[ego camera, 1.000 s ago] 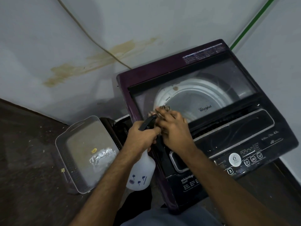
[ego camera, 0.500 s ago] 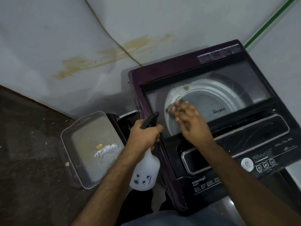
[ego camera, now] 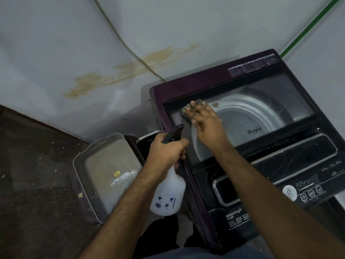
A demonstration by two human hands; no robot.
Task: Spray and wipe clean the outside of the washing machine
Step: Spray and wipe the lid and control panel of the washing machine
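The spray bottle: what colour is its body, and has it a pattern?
The spray bottle is translucent white with small blue marks; the head view shows it.

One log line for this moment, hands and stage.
left hand: grips spray bottle | right hand: presses scrubber on lid | stage: wiping

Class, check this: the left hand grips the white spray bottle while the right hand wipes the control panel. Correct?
Not quite. The head view shows the right hand on the washing machine's transparent glass lid, not the control panel. The left hand does grip the white plastic spray bottle.
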